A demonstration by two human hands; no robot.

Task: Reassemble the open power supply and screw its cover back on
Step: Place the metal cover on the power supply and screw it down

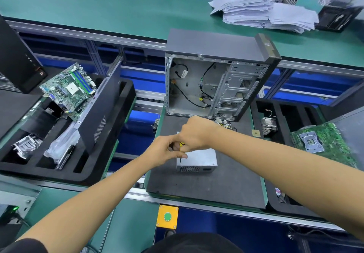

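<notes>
My two hands meet over the power supply (199, 159), a grey metal box lying on the dark mat (206, 185) in the lower middle of the frame, on the green bench (78, 4). My right hand (197, 132) is clenched round a screwdriver (181, 144); only a sliver of its yellow and black handle shows between my fingers, and a thin dark shaft runs down from it to the box's top near its left edge. My left hand (165, 149) has its grip pinched in beside that shaft, fingertips curled against it; whether a screw sits under them I cannot tell, as my hands cover that spot. They also hide the far half of the box, so I cannot make out how the cover sits there. On the near face I see a vent grille and a dark socket, blurred.

Just behind the mat an open computer case (218, 79) stands upright, loose black cables inside. A circuit board (69, 89) leans in the black foam tray (110, 154) at the left; another green board (325, 142) lies at the right, cut off by the frame edge. A stack of white papers (262, 14) sits at upper right. A green button in a yellow box (167, 216) is at the bottom centre. No writing anywhere is sharp enough to read.
</notes>
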